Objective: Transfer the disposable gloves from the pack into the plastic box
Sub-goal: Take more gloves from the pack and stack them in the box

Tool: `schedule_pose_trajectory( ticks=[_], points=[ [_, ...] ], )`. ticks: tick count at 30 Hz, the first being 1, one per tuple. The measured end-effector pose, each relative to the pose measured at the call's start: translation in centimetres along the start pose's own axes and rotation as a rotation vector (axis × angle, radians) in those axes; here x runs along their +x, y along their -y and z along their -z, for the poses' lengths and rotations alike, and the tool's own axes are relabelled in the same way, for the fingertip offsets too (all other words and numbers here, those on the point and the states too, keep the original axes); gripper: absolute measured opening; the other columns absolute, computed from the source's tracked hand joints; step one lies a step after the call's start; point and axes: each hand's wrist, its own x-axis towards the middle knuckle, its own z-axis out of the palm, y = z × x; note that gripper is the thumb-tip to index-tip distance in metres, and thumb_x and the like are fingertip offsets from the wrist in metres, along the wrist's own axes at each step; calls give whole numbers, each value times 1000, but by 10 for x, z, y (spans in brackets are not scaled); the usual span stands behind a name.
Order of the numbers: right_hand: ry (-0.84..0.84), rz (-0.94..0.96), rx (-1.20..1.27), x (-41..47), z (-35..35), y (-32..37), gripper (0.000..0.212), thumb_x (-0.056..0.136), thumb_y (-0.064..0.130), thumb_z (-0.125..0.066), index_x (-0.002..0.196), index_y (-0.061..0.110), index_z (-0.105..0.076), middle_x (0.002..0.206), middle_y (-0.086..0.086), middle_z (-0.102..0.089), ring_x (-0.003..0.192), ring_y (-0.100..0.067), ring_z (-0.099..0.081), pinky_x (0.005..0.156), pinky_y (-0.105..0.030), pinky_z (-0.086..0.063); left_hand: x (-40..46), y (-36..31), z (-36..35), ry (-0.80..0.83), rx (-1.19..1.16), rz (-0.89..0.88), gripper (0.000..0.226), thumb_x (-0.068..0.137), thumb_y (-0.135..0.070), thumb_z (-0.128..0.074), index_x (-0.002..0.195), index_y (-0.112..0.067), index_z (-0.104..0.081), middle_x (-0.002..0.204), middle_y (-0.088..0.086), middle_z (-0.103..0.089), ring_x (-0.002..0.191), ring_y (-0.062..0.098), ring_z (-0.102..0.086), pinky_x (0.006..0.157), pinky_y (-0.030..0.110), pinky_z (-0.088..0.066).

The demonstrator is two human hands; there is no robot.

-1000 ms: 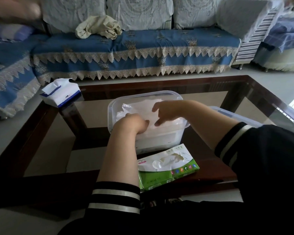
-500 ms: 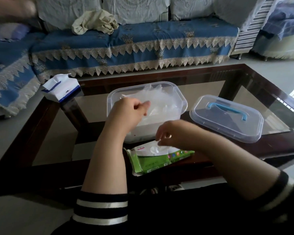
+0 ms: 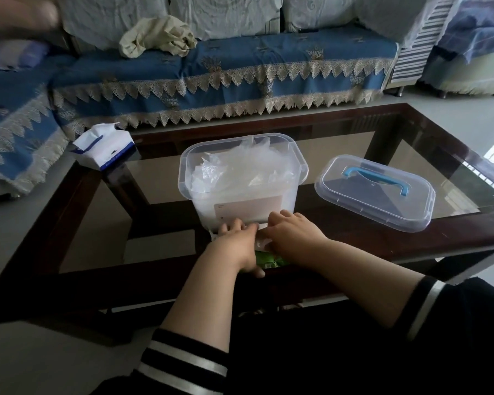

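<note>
Dropped from box to pack since 0.5 s ago: left hand [image 3: 235,240] & right hand [image 3: 292,238], fingers curled down onto green pack [image 3: 268,259], center frame; grip unclear. Gloves [image 3: 240,169] heaped in plastic box [image 3: 301,169] just above; lid [image 3: 374,192] parked right, opening free.

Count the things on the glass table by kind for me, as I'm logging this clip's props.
Clear plastic box, gloves heaped inside: 1
Clear lid with blue handle: 1
Green glove pack, mostly hidden under the hands: 1
White and blue tissue pack: 1
Total: 4
</note>
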Motion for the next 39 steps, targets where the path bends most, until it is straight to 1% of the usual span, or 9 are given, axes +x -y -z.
schedule_pose_trajectory(
  ticks=[10,14,20,24,27,30,32,36,39],
  points=[
    [-145,-70,151,7,-1,0,16,93,24,-56,101,21,-70,108,-1,-54,104,-23,-50,72,-36,-47,4,-2,-2,-65,-14,24,76,81,-29,-76,141,-24,-31,146,4,-28,138,32,-18,107,49,-38],
    [-340,-73,545,-3,9,-5,5,89,15,-64,92,15,-67,102,-3,-54,90,-21,-57,79,-38,-49,6,-5,-1,-57,23,46,72,81,-30,-76,137,-18,-32,144,7,-29,137,34,-19,103,49,-43],
    [-803,-128,1136,-31,53,0,8,94,7,-56,96,15,-57,89,5,-61,77,1,-56,67,-17,-47,-2,-6,5,-44,77,60,69,82,-34,-74,141,-26,-39,146,2,-33,137,32,-25,107,50,-35],
    [-921,-59,1108,-34,59,-3,21,90,1,-59,90,22,-55,111,-8,-58,89,4,-55,77,-12,-47,-27,-7,28,-563,-38,76,11,95,-18,-51,91,-22,-60,94,-2,-61,87,20,-57,70,30,-41],
    [-905,-51,1046,-31,61,-6,23,88,1,-63,84,22,-56,112,-4,-56,90,9,-55,78,-10,-46,-48,-14,52,-1105,-531,-49,32,104,-38,-34,94,-20,-59,70,-14,-52,67,12,-55,59,27,-40],
    [-886,-62,1032,-30,59,-7,19,86,1,-66,81,18,-57,111,-1,-56,88,8,-57,75,-9,-47,-53,-18,68,-937,-1033,-334,80,78,-85,-10,99,-26,-60,79,-11,-70,84,5,-66,75,25,-49],
    [-861,-88,1015,-29,59,-7,25,85,6,-68,76,25,-56,106,5,-57,85,7,-58,71,-10,-47,-52,-17,73,-811,-1003,-392,88,58,-97,-13,102,-35,-57,86,-16,-72,86,-3,-66,75,17,-48],
    [-798,-155,1006,-27,58,-5,22,83,15,-72,74,28,-57,98,10,-62,77,4,-58,67,-13,-47,-52,-25,85,-775,-658,-404,45,86,-51,-62,123,-31,-48,84,-12,-68,86,1,-63,77,20,-49],
    [-756,-169,1082,-31,60,-1,14,82,24,-74,85,21,-60,100,10,-62,79,6,-57,69,-11,-45,-47,-26,97,-741,-529,-443,30,91,-18,-65,112,-32,-50,86,-7,-68,83,5,-64,82,33,-54]
  ],
)
